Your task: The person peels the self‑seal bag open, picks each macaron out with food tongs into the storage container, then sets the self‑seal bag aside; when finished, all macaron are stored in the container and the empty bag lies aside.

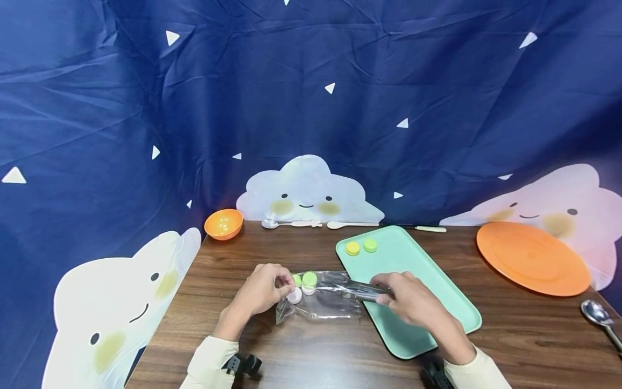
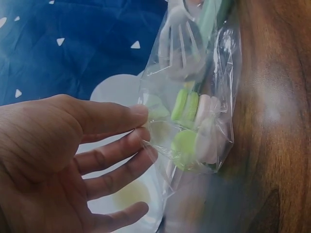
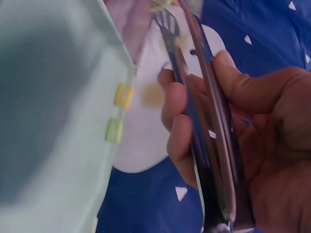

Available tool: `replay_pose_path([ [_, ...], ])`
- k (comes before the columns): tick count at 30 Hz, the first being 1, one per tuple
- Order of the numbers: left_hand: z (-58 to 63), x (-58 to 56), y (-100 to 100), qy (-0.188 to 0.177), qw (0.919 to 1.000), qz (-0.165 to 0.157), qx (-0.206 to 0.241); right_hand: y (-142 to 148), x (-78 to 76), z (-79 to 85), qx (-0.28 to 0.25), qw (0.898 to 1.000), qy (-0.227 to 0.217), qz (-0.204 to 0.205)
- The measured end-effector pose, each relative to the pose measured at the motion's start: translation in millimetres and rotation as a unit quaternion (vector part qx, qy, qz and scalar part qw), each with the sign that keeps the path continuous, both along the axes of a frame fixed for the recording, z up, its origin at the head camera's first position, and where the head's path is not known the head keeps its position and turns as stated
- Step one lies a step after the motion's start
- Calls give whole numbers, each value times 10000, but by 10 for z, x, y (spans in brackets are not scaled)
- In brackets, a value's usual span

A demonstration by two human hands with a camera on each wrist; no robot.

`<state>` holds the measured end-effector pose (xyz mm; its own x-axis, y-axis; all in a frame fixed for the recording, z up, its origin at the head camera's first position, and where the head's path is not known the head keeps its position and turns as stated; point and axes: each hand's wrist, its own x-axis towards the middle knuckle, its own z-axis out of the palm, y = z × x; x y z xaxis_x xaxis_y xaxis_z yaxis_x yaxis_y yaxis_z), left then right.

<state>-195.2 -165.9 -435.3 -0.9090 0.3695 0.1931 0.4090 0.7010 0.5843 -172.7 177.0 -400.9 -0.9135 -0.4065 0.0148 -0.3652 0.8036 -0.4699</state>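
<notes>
My left hand point(image 1: 261, 290) pinches the end of a clear plastic bag point(image 1: 335, 312) between thumb and fingertips. Several toy macarons, green point(image 2: 184, 148) and pale pink point(image 2: 210, 141), sit inside at that end. My right hand point(image 1: 413, 302) grips metal tongs point(image 3: 211, 121), and their slotted head point(image 2: 182, 51) reaches into the bag, apart from the macarons. The arms of the tongs stand slightly apart in the right wrist view. Beside the bag lies a mint-green tray point(image 1: 403, 265) bearing a yellow macaron point(image 1: 352, 248) and a green macaron point(image 1: 370, 245) near its far end.
At the back left stands an orange bowl point(image 1: 223, 224). Light-coloured spoons point(image 1: 352, 225) and a white-handled utensil point(image 1: 430, 229) line the table's back edge. An orange plate point(image 1: 532, 258) and a metal spoon point(image 1: 600, 316) lie to the right. A blue cloth point(image 1: 311, 108) hangs behind.
</notes>
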Motion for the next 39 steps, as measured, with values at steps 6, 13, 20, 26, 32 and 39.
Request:
replay_pose_path([
  [6,-14,-11,2,114,9999,-4,48,-132,-5,-121,-111,9998,123,-133],
  [13,-39,-10,3,192,9998,51,59,-253,5,-206,-91,9992,337,-200],
  [20,-42,-8,7,208,9997,17,139,-343,24,-241,-42,9981,512,-342],
  [26,-45,-21,2,235,9996,11,127,-344,36,-228,-23,9979,526,-381],
  [32,-40,-21,0,229,9997,27,115,-322,38,-193,15,9984,400,-409],
  [39,-41,-18,6,202,9997,41,118,-277,42,-161,34,9988,280,-396],
])
